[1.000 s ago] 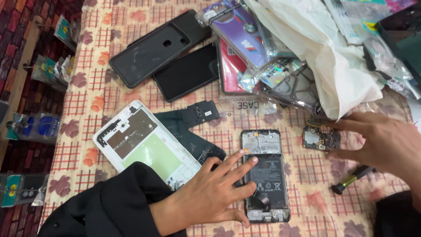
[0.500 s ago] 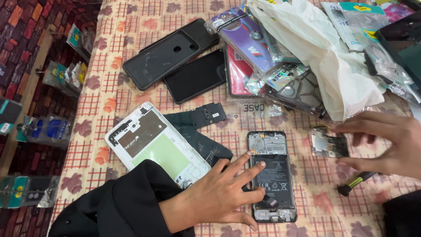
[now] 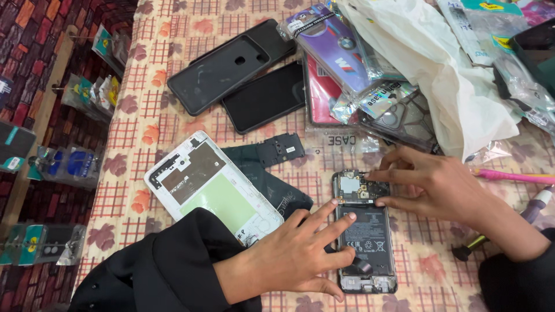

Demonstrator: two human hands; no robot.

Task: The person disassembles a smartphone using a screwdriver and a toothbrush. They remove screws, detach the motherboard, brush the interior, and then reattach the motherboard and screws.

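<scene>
An opened phone (image 3: 373, 245) lies face down on the patterned tablecloth, its black battery and inner parts showing. My left hand (image 3: 289, 263) lies across its left side with fingers spread, holding it in place. My right hand (image 3: 442, 185) holds a small circuit board (image 3: 357, 188) between index finger and thumb, and the board sits in the top end of the phone.
A white phone frame (image 3: 208, 185) and a dark back cover (image 3: 272, 176) lie to the left. Farther back are black phone cases (image 3: 222, 72), a dark screen (image 3: 266, 98), packaged cases (image 3: 335, 43) and a white plastic bag (image 3: 445, 69). A pink tool (image 3: 511, 177) and a screwdriver (image 3: 535, 205) lie at the right.
My right hand has carried the circuit board leftward from beside the phone onto its top end. My left hand has stayed on the phone.
</scene>
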